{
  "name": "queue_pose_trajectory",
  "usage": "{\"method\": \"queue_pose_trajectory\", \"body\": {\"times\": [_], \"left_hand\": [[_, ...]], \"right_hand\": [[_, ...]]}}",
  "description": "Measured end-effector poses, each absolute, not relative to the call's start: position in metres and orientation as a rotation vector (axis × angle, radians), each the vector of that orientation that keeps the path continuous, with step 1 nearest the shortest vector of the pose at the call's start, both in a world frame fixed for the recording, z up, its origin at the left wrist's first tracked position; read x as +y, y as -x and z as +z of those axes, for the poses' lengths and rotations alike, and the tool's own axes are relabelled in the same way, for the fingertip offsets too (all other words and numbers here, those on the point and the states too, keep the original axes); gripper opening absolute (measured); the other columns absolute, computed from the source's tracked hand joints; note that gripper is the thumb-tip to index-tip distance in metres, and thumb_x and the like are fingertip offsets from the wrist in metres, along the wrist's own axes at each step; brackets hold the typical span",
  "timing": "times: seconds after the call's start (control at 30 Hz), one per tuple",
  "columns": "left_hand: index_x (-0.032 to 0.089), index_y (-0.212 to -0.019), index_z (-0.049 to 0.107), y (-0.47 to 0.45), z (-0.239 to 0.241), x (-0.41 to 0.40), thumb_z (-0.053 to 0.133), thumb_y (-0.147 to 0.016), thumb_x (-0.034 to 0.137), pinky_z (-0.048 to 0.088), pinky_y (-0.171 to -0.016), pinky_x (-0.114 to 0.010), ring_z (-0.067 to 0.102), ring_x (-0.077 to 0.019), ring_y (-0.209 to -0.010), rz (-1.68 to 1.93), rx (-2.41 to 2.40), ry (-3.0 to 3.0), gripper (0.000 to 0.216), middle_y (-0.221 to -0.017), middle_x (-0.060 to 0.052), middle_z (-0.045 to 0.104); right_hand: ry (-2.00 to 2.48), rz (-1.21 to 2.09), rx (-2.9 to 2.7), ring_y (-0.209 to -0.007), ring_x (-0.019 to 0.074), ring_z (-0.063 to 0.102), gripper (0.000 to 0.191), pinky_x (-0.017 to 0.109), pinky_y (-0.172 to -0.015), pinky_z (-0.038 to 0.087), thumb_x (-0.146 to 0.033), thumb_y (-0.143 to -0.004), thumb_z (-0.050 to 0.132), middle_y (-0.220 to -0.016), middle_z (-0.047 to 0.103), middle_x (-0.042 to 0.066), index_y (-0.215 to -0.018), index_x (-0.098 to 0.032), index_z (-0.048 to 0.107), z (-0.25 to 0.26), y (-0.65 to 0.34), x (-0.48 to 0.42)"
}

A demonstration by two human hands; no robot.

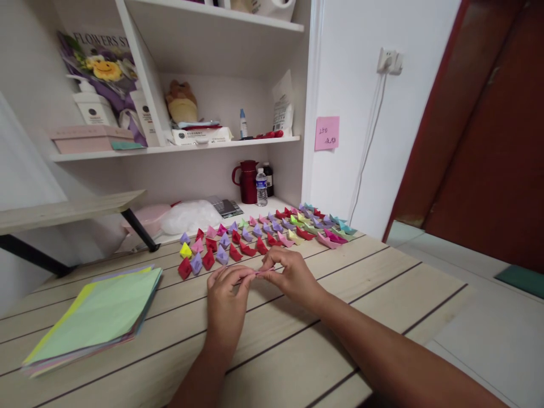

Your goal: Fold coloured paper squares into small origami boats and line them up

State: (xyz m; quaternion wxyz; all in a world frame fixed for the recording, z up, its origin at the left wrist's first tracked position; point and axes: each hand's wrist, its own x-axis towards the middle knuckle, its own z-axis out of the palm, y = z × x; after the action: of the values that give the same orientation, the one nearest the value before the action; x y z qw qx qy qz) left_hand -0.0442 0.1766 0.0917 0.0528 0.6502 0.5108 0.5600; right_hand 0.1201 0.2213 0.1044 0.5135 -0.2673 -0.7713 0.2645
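Both hands meet over the middle of the wooden table [293, 345]. My left hand [229, 286] pinches one end of a small piece of pink folded paper [260, 272], most of which is hidden by the fingers. On its other end, thumb and fingers of my right hand [287, 276] are closed. Just beyond the hands stand rows of small folded paper boats in many colours, among them a red boat [247, 249], a purple boat [221, 255] and a yellow boat [185, 251].
A stack of coloured paper sheets [97, 311], light green on top, lies at the left. Behind the boats, a shelf unit [204, 148] holds a red jug [248, 181] and a water bottle [261, 188]. A small raised shelf [72, 211] stands at the left back.
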Motion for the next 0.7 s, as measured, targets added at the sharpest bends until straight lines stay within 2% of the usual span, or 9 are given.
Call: {"method": "queue_pose_trajectory", "body": {"times": [0.17, 0.27, 0.37, 0.47, 0.57, 0.7], "left_hand": [[0.025, -0.075, 0.072, 0.045, 0.092, 0.177, 0.061, -0.078, 0.038, 0.044, -0.089, -0.038, 0.064, -0.0228, -0.088, 1.606, 1.586, -1.802, 0.017, -0.083, -0.003, 0.074], [0.021, -0.078, 0.073, 0.048, 0.091, 0.180, 0.060, -0.075, 0.042, 0.048, -0.075, -0.033, 0.065, -0.0221, -0.079, 1.444, 1.576, -1.693, 0.025, -0.080, -0.004, 0.074], [0.017, -0.075, 0.074, 0.051, 0.090, 0.182, 0.062, -0.070, 0.043, 0.046, -0.063, -0.029, 0.063, -0.0194, -0.068, 1.236, 1.551, -1.631, 0.029, -0.071, -0.003, 0.072], [0.016, -0.068, 0.073, 0.053, 0.089, 0.183, 0.064, -0.065, 0.041, 0.041, -0.057, -0.026, 0.057, -0.0160, -0.059, 1.057, 1.556, -1.601, 0.027, -0.062, -0.001, 0.067], [0.016, -0.062, 0.070, 0.057, 0.090, 0.181, 0.067, -0.062, 0.040, 0.038, -0.055, -0.025, 0.053, -0.0141, -0.057, 0.919, 1.595, -1.589, 0.024, -0.058, 0.001, 0.063], [0.017, -0.059, 0.067, 0.067, 0.093, 0.178, 0.071, -0.061, 0.041, 0.034, -0.053, -0.025, 0.051, -0.0132, -0.055, 0.776, 1.714, -1.609, 0.024, -0.053, 0.003, 0.058]], "right_hand": [[0.674, 0.660, -1.849, -0.071, 0.0173, 0.057, 0.018, 0.028, -0.068, 0.044, -0.030, -0.083, 0.070, -0.073, 0.063, 0.003, -0.069, -0.019, 0.064, 0.103, -0.119, 0.223], [0.741, 0.785, -1.867, -0.059, 0.0145, 0.058, 0.016, 0.025, -0.058, 0.045, -0.030, -0.085, 0.066, -0.066, 0.064, 0.001, -0.075, -0.018, 0.067, 0.096, -0.117, 0.230], [0.828, 0.869, -1.890, -0.048, 0.0124, 0.054, 0.018, 0.023, -0.050, 0.041, -0.028, -0.087, 0.061, -0.055, 0.060, -0.003, -0.072, -0.017, 0.065, 0.090, -0.119, 0.238], [0.896, 0.838, -1.873, -0.056, 0.0135, 0.056, 0.019, 0.024, -0.055, 0.041, -0.029, -0.088, 0.058, -0.061, 0.061, -0.002, -0.073, -0.018, 0.063, 0.089, -0.124, 0.244], [0.927, 0.761, -1.839, -0.071, 0.0142, 0.057, 0.006, 0.024, -0.064, 0.042, -0.024, -0.084, 0.062, -0.079, 0.064, 0.001, -0.083, -0.018, 0.064, 0.092, -0.128, 0.246], [0.866, 0.802, -1.963, -0.065, 0.0121, 0.053, 0.001, 0.022, -0.058, 0.039, -0.017, -0.078, 0.067, -0.073, 0.061, -0.001, -0.078, -0.017, 0.066, 0.096, -0.126, 0.238]]}}
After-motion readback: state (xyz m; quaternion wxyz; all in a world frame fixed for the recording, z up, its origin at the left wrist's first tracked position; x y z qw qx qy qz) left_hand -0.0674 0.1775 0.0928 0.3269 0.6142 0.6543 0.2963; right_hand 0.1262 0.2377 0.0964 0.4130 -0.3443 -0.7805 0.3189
